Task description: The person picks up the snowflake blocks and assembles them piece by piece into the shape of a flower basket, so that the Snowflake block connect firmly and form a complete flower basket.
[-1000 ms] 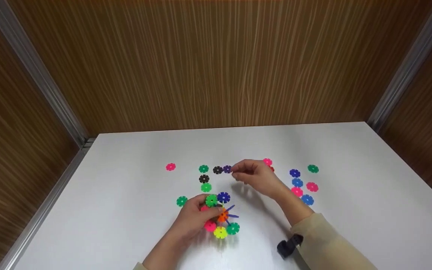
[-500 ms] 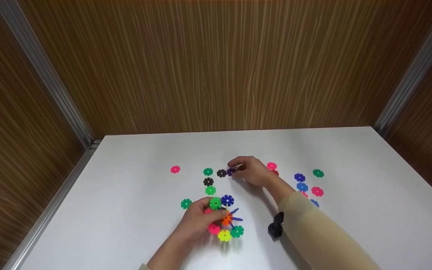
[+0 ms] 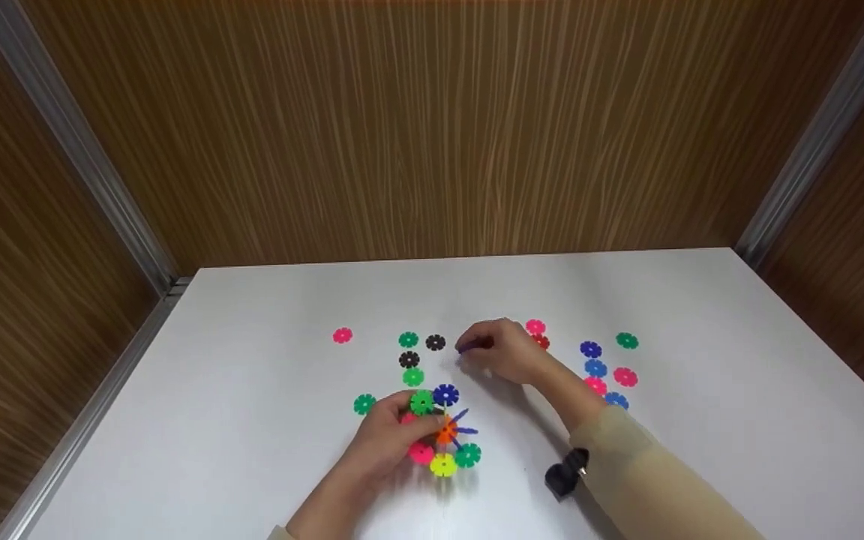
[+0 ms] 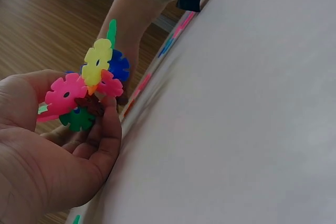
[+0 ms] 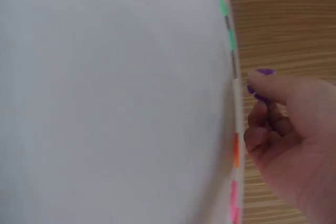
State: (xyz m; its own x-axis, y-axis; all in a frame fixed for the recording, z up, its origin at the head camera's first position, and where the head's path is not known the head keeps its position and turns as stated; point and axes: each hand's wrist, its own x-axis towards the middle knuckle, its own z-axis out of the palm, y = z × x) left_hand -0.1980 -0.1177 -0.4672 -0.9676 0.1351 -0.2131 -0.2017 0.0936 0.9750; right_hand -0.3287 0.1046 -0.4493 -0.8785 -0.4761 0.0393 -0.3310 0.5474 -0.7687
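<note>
Left hand [image 3: 391,435] grips disc cluster [image 3: 447,433]; right hand [image 3: 508,352] pinches purple disc [image 3: 469,346], near black disc [image 3: 436,342].

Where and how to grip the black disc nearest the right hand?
Probably pinch the black disc by its near and far edges, from the right: it lies flat, a green disc left of it; the right hand, pinching a purple disc, is right of it.

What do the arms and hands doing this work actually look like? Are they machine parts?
No, they're a person's: the left hand and right hand are ungloved. The right sleeve is pale beige, with a small, blocky black device at its wrist end. Only a beige edge of the left sleeve shows.
</note>
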